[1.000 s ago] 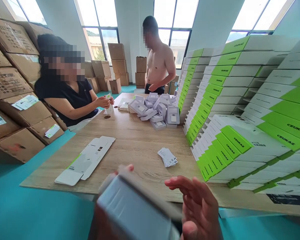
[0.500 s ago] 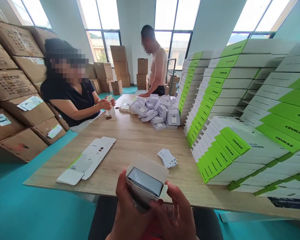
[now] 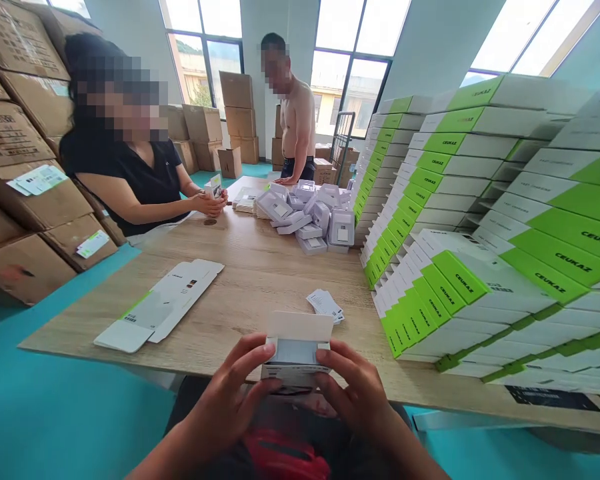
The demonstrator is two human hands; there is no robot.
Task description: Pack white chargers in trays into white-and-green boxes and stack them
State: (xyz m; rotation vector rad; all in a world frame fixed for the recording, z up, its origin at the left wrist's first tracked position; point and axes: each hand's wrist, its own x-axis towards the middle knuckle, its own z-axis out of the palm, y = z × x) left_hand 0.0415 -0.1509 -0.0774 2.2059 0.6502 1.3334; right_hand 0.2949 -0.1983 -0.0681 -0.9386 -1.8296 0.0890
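Between my hands, just off the table's near edge, is a small white carton point(image 3: 296, 371) with its top flap raised. A pale tray-like insert point(image 3: 296, 351) shows inside its opening. My left hand point(image 3: 243, 380) grips the carton's left end, fingers at the top edge and thumb below. On the right end, my right hand point(image 3: 353, 380) pinches it the same way, its fingertips by the side flap. A small fanned stack of white cards point(image 3: 325, 305) lies on the table just beyond the carton.
Flattened white cartons point(image 3: 163, 303) lie left on the wooden table point(image 3: 250, 267). Tall stacks of green-and-white boxes point(image 3: 445, 280) fill the right side. Clear plastic trays point(image 3: 313, 217) are heaped at the back. One person point(image 3: 135, 160) sits left holding a small box; another point(image 3: 295, 120) stands behind.
The carton has turned level to face me, and my hands have moved to its two ends. Across the table, the standing person has turned more toward the front.
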